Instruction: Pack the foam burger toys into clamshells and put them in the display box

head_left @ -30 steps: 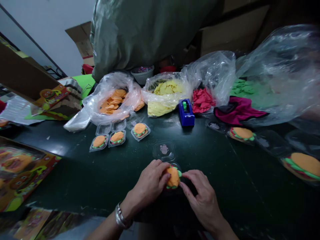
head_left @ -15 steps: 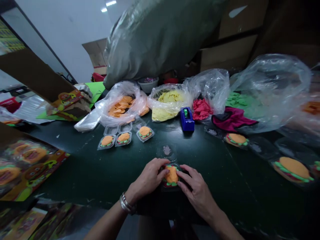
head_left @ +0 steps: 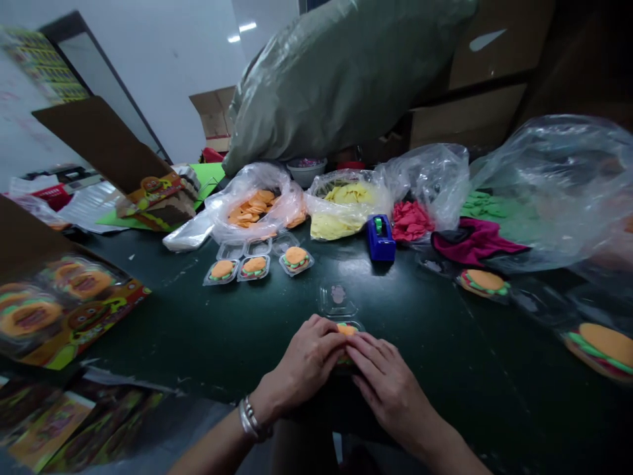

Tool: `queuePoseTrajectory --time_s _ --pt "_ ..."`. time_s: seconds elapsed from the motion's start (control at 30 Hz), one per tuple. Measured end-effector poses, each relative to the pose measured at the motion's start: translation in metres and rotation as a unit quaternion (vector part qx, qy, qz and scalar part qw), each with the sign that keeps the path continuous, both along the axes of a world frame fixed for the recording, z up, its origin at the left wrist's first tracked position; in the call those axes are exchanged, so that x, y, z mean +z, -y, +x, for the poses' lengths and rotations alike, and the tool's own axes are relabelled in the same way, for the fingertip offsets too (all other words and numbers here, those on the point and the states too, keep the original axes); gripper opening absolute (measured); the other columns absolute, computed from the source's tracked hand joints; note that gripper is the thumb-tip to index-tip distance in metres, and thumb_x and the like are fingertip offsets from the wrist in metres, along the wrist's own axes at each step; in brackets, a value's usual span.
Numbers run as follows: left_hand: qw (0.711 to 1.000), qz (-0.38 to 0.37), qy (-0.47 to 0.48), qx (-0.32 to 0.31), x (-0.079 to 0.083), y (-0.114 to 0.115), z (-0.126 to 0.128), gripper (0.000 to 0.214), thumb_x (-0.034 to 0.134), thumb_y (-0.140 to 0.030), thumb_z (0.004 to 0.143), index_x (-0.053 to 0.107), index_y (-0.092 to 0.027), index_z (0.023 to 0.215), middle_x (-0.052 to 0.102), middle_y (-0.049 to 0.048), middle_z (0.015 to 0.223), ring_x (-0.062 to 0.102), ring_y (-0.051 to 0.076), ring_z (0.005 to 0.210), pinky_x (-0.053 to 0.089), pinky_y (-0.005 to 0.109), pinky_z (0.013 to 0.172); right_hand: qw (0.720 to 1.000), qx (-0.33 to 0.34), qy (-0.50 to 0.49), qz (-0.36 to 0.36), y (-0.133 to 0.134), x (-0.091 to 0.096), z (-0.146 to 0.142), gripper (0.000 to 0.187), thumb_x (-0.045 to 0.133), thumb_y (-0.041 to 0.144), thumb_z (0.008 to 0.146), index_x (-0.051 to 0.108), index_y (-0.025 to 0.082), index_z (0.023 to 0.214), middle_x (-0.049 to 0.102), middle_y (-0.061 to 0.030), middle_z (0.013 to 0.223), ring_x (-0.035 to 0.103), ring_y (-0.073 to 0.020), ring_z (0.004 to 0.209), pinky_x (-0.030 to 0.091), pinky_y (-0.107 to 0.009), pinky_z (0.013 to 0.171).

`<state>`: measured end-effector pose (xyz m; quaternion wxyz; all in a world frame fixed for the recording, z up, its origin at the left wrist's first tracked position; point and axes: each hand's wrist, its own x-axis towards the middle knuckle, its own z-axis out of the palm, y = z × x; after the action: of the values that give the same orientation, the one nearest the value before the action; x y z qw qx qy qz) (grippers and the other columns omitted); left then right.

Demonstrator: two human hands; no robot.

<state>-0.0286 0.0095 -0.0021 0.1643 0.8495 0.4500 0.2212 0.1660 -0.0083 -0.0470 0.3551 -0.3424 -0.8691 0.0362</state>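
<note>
A toy hamburger (head_left: 347, 328) with an orange bun top and green edging sits in an open clear plastic box at the table's near edge. The box's clear lid (head_left: 341, 305) lies folded back behind it. My left hand (head_left: 312, 349), with a silver bracelet on its wrist, curls over the burger from the left. From the right, my right hand (head_left: 380, 366) has bent fingers on top of it. The fingertips of both hands meet over the bun and hide most of the burger.
Boxed toy burgers (head_left: 254, 267) stand left of centre; others (head_left: 482, 282) lie right. Behind are bags of orange pieces (head_left: 252, 208), yellow pieces (head_left: 350, 193), red pieces (head_left: 411, 221) and green pieces (head_left: 487, 204). A blue tape dispenser (head_left: 380, 239) and display box (head_left: 89, 316) stand nearby.
Both hands have closed in over the burger, their fingertips coming together on the bun and covering more of it. The whole view has shifted slightly, with the scenery now further right.
</note>
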Motion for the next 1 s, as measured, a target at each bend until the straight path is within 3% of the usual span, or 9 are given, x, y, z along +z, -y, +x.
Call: queuePoseTrajectory --time_s 0.1,0.2,0.3,0.47,0.67,0.77,0.87,0.93,1.0 --pt "0.999 0.017 0.021 0.024 -0.002 -0.001 -0.002 0.025 0.042 -0.018 0.096 0.061 -0.018 0.113 0.064 0.0076 0.113 0.052 0.019 0.098 0.048 0.034 0.09 0.999 -0.011 0.037 0.02 0.0 -0.004 -0.002 0.039 0.048 0.01 0.09 0.055 0.015 0.128 0.064 -0.0135 0.126 0.056 -0.0279 0.119 0.048 -0.05 0.094" --pt "0.999 0.023 -0.047 -0.001 0.0 -0.005 -0.003 0.026 0.038 -0.019 0.097 0.061 -0.017 0.11 0.067 0.0069 0.107 0.052 0.019 0.092 0.047 0.035 0.088 0.998 -0.012 0.038 0.042 -0.002 -0.006 -0.004 0.037 0.047 0.009 0.09 0.056 0.015 0.126 0.065 -0.0132 0.124 0.057 -0.0281 0.117 0.047 -0.049 0.093" --pt "0.993 0.006 -0.117 -0.028 0.007 -0.011 -0.003 0.024 0.04 -0.019 0.097 0.063 -0.019 0.104 0.068 0.0054 0.095 0.054 0.018 0.085 0.045 0.034 0.085 0.997 -0.014 0.036 0.062 -0.002 -0.005 -0.005 0.036 0.046 0.008 0.089 0.056 0.012 0.124 0.066 -0.014 0.123 0.059 -0.0292 0.115 0.048 -0.049 0.091" --pt "0.983 0.006 -0.182 -0.016 0.023 -0.02 0.0 0.022 0.042 -0.019 0.094 0.062 -0.018 0.103 0.066 0.0067 0.092 0.056 0.02 0.082 0.044 0.035 0.08 0.996 -0.008 0.029 0.08 -0.003 -0.003 -0.007 0.035 0.046 0.008 0.088 0.058 0.012 0.121 0.068 -0.0144 0.119 0.061 -0.0294 0.111 0.049 -0.049 0.088" --pt "0.977 -0.004 -0.205 -0.056 0.032 -0.02 0.004 0.017 0.049 -0.018 0.091 0.065 -0.018 0.093 0.065 0.0061 0.089 0.056 0.019 0.08 0.046 0.033 0.08 0.995 -0.008 0.021 0.094 -0.005 -0.004 -0.006 0.034 0.043 0.007 0.089 0.054 0.008 0.121 0.069 -0.0173 0.115 0.063 -0.0299 0.109 0.05 -0.049 0.086" --pt "0.984 0.003 -0.168 -0.055 0.035 -0.026 0.003 0.017 0.049 -0.017 0.09 0.066 -0.019 0.09 0.064 0.0063 0.088 0.056 0.021 0.083 0.046 0.035 0.081 0.996 -0.006 0.012 0.089 -0.005 -0.003 -0.006 0.032 0.044 0.007 0.088 0.053 0.009 0.119 0.07 -0.017 0.112 0.064 -0.0288 0.106 0.05 -0.047 0.084" --pt "0.998 -0.009 -0.017 0.052 0.04 -0.054 0.0 0.026 0.05 -0.019 0.09 0.061 -0.017 0.114 0.059 0.0127 0.12 0.05 0.025 0.114 0.04 0.043 0.098 0.998 -0.004 0.003 0.069 -0.005 0.0 -0.007 0.029 0.048 0.007 0.087 0.057 0.015 0.114 0.07 -0.0136 0.113 0.064 -0.0284 0.106 0.048 -0.047 0.086" --pt "0.991 -0.069 0.048 0.101 0.042 -0.079 -0.004 0.047 0.062 -0.025 0.083 0.052 -0.013 0.128 0.049 0.0168 0.137 0.044 0.029 0.125 0.037 0.045 0.104 0.998 -0.003 0.001 0.057 -0.005 0.001 -0.006 0.03 0.051 0.006 0.086 0.058 0.016 0.113 0.07 -0.0124 0.113 0.064 -0.0283 0.105 0.047 -0.047 0.088" --pt "0.985 -0.15 0.049 0.074 0.04 -0.1 -0.009 0.045 0.067 -0.026 0.078 0.059 -0.01 0.119 0.062 0.0159 0.121 0.058 0.028 0.108 0.048 0.041 0.092 0.999 0.004 0.0 0.046 -0.005 0.002 -0.004 0.03 0.053 0.006 0.086 0.058 0.018 0.113 0.07 -0.0109 0.114 0.063 -0.028 0.105 0.046 -0.048 0.089"
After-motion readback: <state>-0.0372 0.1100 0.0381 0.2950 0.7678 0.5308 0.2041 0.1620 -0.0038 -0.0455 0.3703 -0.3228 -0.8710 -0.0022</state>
